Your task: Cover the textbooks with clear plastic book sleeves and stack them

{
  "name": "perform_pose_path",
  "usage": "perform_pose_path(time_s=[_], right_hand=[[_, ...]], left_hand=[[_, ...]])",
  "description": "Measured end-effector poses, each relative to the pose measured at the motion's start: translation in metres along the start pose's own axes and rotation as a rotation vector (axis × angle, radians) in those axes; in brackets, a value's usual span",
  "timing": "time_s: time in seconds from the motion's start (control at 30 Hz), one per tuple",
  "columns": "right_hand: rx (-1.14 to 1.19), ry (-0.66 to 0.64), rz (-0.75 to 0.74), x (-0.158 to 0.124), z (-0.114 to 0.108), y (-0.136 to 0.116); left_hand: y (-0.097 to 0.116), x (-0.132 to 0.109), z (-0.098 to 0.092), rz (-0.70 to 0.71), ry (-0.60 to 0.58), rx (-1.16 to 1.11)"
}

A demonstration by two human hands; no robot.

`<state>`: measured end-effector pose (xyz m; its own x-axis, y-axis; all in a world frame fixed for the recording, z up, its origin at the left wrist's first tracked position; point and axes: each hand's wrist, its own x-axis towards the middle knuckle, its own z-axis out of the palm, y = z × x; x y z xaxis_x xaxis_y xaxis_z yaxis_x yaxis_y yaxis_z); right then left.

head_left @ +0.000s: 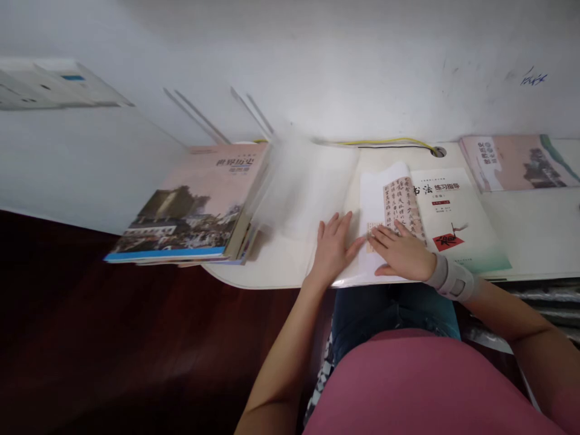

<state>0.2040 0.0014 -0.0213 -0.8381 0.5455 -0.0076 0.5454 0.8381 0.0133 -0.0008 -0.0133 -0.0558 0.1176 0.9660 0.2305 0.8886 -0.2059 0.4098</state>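
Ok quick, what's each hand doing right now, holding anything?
Left hand: open, flat on the clear plastic sheet, holding nothing.
Right hand: open, palm down on the calligraphy workbook, holding nothing.

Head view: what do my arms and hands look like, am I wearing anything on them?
Both forearms are bare, no sleeves in sight. The left hand shows no ring, watch or glove. The right hand is ungloved too, but its wrist wears a broad pale grey fabric wrist band with a darker patch, perhaps a strap fastening.
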Motion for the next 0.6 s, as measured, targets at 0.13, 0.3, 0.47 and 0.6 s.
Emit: perform_pose_path(time_s=[0.13, 0.3, 0.47, 0.6], right_hand=[[0.066, 0.101, -0.004, -0.004, -0.019, 0.009], [0.15, 0.336, 0.407, -0.045, -0.009, 0.052], [0.239, 0.371, 0.536, -0.085, 0.036, 0.062], [0.177, 0.358, 0.531, -0.089, 0.046, 0.052]], left_hand=[[0.006, -0.001, -0.006, 0.022, 0.065, 0.065], [0.036, -0.005, -0.009, 0.154, 0.016, 0.176], [0.058, -0.003, 0.008, 0.19, -0.168, 0.234], [0.054, -0.006, 0.013, 0.185, -0.178, 0.265]])
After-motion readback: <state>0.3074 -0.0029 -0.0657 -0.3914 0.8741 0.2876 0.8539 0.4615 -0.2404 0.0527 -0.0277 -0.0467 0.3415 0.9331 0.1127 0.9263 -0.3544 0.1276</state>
